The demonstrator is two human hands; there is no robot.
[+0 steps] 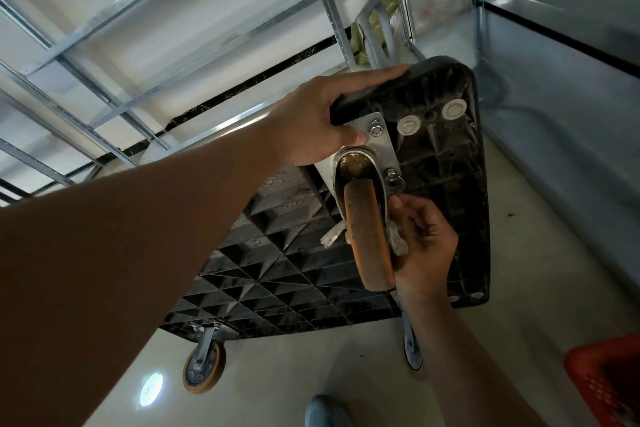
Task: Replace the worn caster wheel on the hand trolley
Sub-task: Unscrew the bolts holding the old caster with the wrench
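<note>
The black plastic trolley deck (450,204) stands tipped on edge, its ribbed underside facing me. My left hand (322,121) grips the deck's upper corner, thumb on the steel caster plate (381,146). An orange, dirty caster wheel (369,236) hangs from that plate in a metal fork. My right hand (424,246) is beside the wheel, fingers curled at the fork's right side just under a bolt and nut (391,177). What the fingertips hold is hidden. A second nut (375,130) sits higher on the plate.
Two more casters touch the floor: an orange one (204,367) at lower left and a grey one (412,350) at right. Metal shelving frames (104,17) stand behind. A red basket (606,381) sits at lower right. My shoe (322,411) is at the bottom.
</note>
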